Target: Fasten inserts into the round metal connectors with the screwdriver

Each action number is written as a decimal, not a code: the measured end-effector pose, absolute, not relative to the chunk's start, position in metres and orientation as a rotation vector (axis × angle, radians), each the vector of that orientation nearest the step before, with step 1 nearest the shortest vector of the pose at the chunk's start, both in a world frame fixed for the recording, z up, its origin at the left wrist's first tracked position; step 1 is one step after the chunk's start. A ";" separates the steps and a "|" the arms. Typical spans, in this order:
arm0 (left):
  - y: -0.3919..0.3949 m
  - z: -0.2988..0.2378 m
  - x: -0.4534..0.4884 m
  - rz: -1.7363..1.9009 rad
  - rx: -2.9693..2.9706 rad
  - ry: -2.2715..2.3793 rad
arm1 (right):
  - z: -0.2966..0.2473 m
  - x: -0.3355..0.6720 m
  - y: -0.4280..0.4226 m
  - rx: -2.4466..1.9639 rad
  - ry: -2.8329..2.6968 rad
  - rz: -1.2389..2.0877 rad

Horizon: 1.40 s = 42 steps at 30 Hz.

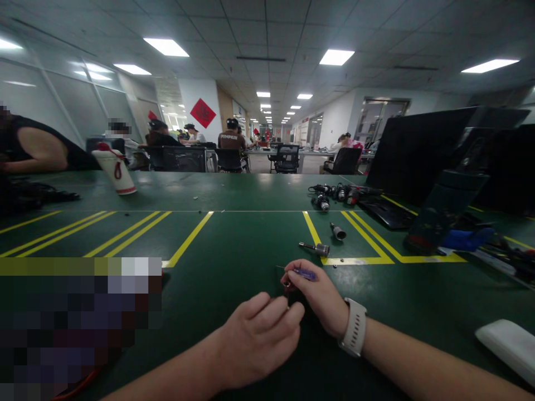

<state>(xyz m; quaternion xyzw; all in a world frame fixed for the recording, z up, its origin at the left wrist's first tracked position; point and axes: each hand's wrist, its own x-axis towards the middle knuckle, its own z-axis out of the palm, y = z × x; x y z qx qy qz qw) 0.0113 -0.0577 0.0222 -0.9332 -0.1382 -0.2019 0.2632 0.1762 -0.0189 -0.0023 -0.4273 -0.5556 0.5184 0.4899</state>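
My right hand [320, 298] rests low on the green table [234, 245] with its fingers pinched round a small purple-handled screwdriver [304, 273]; a white watch [354, 327] is on that wrist. My left hand [259, 340] lies just left of it, fingers curled inward toward a small dark part that I cannot make out. The two hands nearly touch. Just beyond them lie a small metal cylinder tool [314, 248] and a short metal socket [337, 231].
Yellow lines cross the table. A white cup [115, 170] stands far left near another person's arm [35, 150]. Dark parts [334, 195], a black monitor [418, 147] and a dark stand [445, 209] sit right; a white case [507, 348] lies near right.
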 end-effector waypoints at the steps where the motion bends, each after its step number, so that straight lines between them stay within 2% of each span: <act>1: -0.057 0.023 0.011 -0.535 -2.537 -0.387 | -0.002 0.177 -0.018 -1.033 -1.339 1.270; 8: -0.075 0.033 0.021 -0.363 -2.692 -0.330 | 0.008 0.186 -0.037 -1.008 -1.419 1.314; 18: -0.095 0.035 0.002 -0.481 -2.674 -0.437 | 0.011 0.187 -0.088 -1.057 -1.670 1.374; 26: -0.078 0.009 -0.011 -1.169 -2.727 -1.406 | 0.008 0.182 -0.104 -1.075 -1.634 1.434; 31: -0.071 0.011 -0.008 -1.749 -2.636 -1.999 | 0.010 0.184 -0.104 -1.007 -1.509 1.574; 34: -0.071 0.016 -0.006 -2.014 -2.555 -2.323 | 0.012 0.189 -0.102 -0.996 -1.401 1.532; 38: -0.077 0.018 -0.004 -2.110 -2.492 -2.673 | 0.022 0.201 -0.097 -1.055 -1.397 1.276; 42: -0.081 0.016 -0.003 -2.136 -2.561 -2.726 | 0.032 0.210 -0.093 -1.123 -1.480 1.205</act>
